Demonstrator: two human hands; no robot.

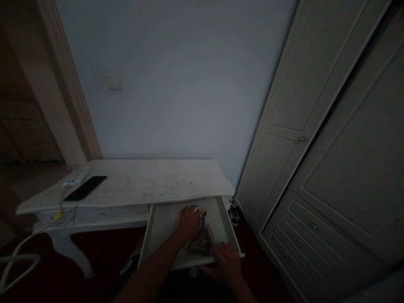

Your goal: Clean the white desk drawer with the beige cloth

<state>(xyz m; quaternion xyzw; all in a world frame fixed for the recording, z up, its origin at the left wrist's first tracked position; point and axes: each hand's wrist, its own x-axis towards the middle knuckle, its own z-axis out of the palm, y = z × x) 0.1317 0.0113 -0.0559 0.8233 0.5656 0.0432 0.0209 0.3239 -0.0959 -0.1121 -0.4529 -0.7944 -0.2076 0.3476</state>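
Observation:
A white drawer (pixel 219 210) is pulled out from the table. Inside it lies a dark brown, light-patterned item (pixel 202 244), narrow at the far end and wider toward me; it looks like folded cloth or a small pouch, but dim light hides its kind. My left hand (pixel 188 222) reaches into the drawer, its fingers closed around the narrow upper part of this item. At the drawer's front right, my right hand (pixel 227 260) grips the front panel, fingers over the top edge and thumb on the outside.
On the white table (pixel 164 179), a dark phone (pixel 86 188) lies at the left beside a white device (pixel 76 176). A white cable (pixel 23 242) hangs off the left side. White wardrobes (pixel 284 126) stand at the right, with shoes (pixel 234 214) on the floor near them.

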